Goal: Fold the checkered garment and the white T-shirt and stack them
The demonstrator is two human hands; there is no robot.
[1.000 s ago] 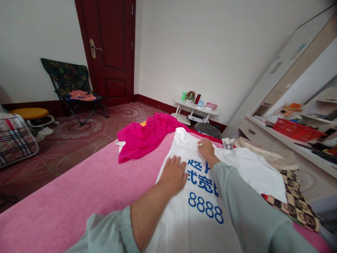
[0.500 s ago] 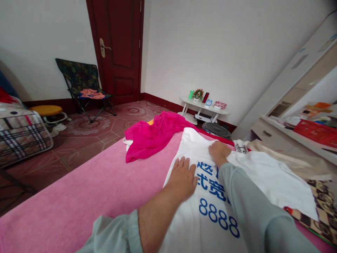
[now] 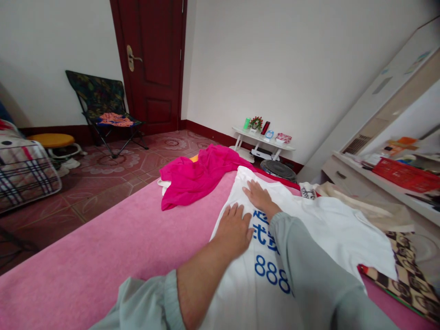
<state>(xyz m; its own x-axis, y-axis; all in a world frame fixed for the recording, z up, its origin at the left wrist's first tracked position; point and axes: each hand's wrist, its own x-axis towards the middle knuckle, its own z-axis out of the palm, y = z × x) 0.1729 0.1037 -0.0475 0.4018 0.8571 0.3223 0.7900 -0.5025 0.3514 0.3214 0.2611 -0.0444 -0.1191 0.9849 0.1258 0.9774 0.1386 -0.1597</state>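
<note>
A white T-shirt point(image 3: 240, 293) with blue characters and digits lies spread over the pink bed cover point(image 3: 137, 238). My left hand point(image 3: 234, 231) rests flat on its left side, fingers stretched out. Farther up the shirt, close to its far end, my right hand point(image 3: 258, 196) lies with fingers extended on the fabric. Neither hand grips anything. Part of the print is hidden under my right forearm and sleeve. To the right, white fabric point(image 3: 343, 229) stretches out toward the bed's side. A bright pink garment point(image 3: 202, 176) lies crumpled beyond my left hand.
Beside the white fabric lies a brown-and-cream patterned cloth point(image 3: 412, 275). A desk with a red basket point(image 3: 405, 175) stands at right. Past the bed are a small white shelf point(image 3: 264, 140) and a round dark lid-like object point(image 3: 277, 169). A folding chair point(image 3: 103, 110) stands by the door.
My right hand has moved left across the shirt and now lies with its fingers stretched out. The left hand stays in about the same place. The view has shifted slightly.
</note>
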